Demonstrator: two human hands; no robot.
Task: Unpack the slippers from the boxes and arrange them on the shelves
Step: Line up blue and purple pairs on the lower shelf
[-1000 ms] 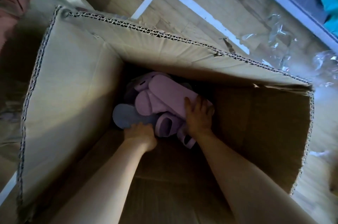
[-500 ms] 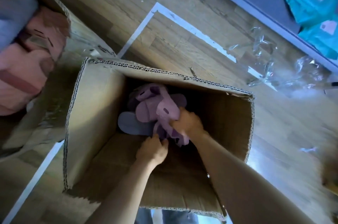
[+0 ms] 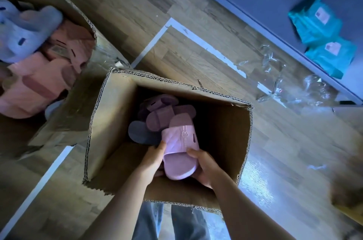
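Unpacking is judged to be only partly done, with no slipper seen on the visible part of the grey shelf (image 3: 265,4), where only teal packets (image 3: 318,22) are laid. A lilac slipper (image 3: 179,153) is held over the near side of the open cardboard box (image 3: 110,122), strap side up and heel end toward the person. It is gripped from both sides: the left hand (image 3: 152,161) is curled round its left edge, and the right hand (image 3: 204,169) is cupped under its right edge with the thumb laid on top. Whether a second slipper is carried beneath it cannot be told. Deeper in the same box, more lilac slippers (image 3: 157,116) and a dark blue-grey one (image 3: 141,131) are heaped against the far wall. A second box (image 3: 78,86), to the left, is filled with pink slippers (image 3: 39,78) and a pale blue one (image 3: 29,27). Crumpled clear wrapping (image 3: 275,63) is scattered on the wooden floor between the boxes and the shelf. Most of the work is therefore judged to be left: both boxes are to be emptied and every slipper is yet to be arranged.
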